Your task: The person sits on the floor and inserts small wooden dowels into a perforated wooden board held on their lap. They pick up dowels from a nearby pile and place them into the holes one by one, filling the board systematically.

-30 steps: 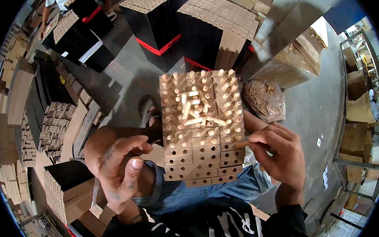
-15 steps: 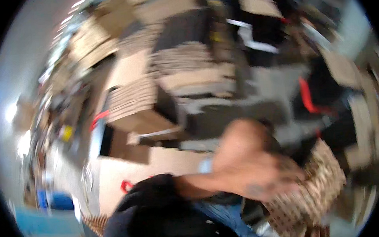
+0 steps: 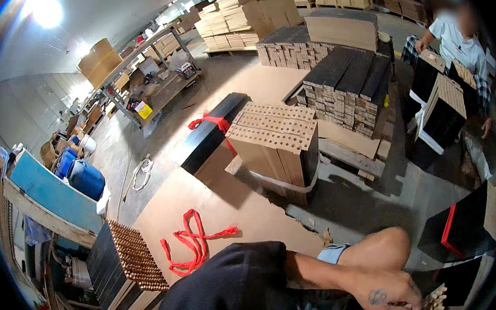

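Note:
My left arm, in a dark sleeve, reaches across to the lower right. My left hand (image 3: 390, 294) is closed at the bottom edge, its fingers curled down beside pale wooden pegs (image 3: 436, 301). The fingertips are partly cut off, and the hand seems to grip some of these pegs. My right hand is out of view. Ahead stands a bundle of drilled wooden boards (image 3: 275, 128), with rows of holes on top and a white strap around it. At lower left is a block of dark boards (image 3: 116, 282) with many wooden pegs sticking out of one face.
Red straps (image 3: 194, 243) lie on a brown sheet (image 3: 149, 218). A dark board (image 3: 215, 131) tied in red lies behind. Stacked dark boards (image 3: 340, 87) stand farther back, a metal shelf (image 3: 152, 75) to the left. Another person (image 3: 459, 40) stands at far right near strapped bundles (image 3: 441, 115).
The view has swung and sharpened, now showing more of the room. My left hand sits lower in the picture, and the pegged piece under it has mostly dropped out of sight.

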A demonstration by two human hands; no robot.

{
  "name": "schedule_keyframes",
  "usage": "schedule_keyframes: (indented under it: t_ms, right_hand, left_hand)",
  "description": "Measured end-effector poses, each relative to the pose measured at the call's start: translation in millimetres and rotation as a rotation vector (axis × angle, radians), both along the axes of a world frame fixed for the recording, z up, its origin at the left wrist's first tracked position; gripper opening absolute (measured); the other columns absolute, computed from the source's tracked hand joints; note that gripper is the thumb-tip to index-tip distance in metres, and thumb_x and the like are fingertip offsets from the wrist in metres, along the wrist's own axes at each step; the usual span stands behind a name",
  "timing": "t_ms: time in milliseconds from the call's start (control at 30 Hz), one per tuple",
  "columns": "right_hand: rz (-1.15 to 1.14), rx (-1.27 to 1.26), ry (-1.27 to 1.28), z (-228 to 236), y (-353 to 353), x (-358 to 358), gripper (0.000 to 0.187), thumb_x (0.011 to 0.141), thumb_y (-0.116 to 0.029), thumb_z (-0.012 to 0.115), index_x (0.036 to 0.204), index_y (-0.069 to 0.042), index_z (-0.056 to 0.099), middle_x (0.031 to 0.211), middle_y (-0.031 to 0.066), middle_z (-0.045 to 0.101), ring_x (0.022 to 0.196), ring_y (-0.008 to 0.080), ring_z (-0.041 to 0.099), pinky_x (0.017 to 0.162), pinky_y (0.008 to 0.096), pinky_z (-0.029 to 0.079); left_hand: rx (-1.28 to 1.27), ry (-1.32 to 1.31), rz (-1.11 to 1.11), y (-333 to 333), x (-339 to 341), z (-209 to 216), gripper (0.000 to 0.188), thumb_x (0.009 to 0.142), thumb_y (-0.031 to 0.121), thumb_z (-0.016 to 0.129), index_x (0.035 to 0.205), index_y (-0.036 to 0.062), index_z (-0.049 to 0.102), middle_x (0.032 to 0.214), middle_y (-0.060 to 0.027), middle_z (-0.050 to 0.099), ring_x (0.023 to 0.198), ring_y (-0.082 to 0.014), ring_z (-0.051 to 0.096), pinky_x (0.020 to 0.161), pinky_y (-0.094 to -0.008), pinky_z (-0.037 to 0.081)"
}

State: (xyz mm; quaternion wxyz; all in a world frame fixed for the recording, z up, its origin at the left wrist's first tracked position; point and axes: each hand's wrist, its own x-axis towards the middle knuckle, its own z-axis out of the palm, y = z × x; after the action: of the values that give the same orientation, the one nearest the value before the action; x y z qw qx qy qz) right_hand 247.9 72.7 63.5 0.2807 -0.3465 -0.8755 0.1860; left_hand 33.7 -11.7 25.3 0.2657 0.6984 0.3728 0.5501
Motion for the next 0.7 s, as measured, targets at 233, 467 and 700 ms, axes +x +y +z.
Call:
schedule_keyframes:
  t_ms: [233, 467, 700]
  right_hand:
    - [-0.213, -0.154, 0.172, 7, -4, 28, 0.028, 0.092, -0.019, 0.073, 0.11, 0.001, 0.071, 0.103, 0.0193, 0.072, 0.095, 0.0353, 0.069, 0.085, 0.0471, 0.058]
    - [-0.197, -0.262, 0.241, -11, -28, 80, 0.017, 0.084, 0.004, 0.07, 0.101, 0.005, 0.068, 0.106, 0.0148, 0.068, 0.097, 0.0225, 0.065, 0.083, 0.0338, 0.052]
    - [-0.249, -0.109, 0.137, -22, -40, 91, 0.023, 0.073, 0.001, 0.079, 0.092, 0.0, 0.068, 0.091, 0.0158, 0.075, 0.098, 0.03, 0.071, 0.078, 0.0361, 0.055]
  left_hand:
    - [-0.024, 0.009, 0.023, 4, 1, -2, 0.029, 0.103, 0.026, 0.053, 0.103, -0.0006, 0.065, 0.095, -0.0209, 0.066, 0.087, -0.0398, 0.064, 0.073, -0.0479, 0.051]
    - [-0.102, 0.0, -0.016, -8, -16, -14, 0.031, 0.097, 0.012, 0.056, 0.112, -0.0145, 0.062, 0.099, -0.0242, 0.069, 0.079, -0.0303, 0.069, 0.072, -0.0353, 0.056]
    - [-0.193, 0.048, 0.117, 5, 2, -1, 0.04, 0.096, 0.024, 0.065, 0.108, -0.0134, 0.065, 0.088, -0.0208, 0.07, 0.078, -0.026, 0.068, 0.071, -0.033, 0.054]
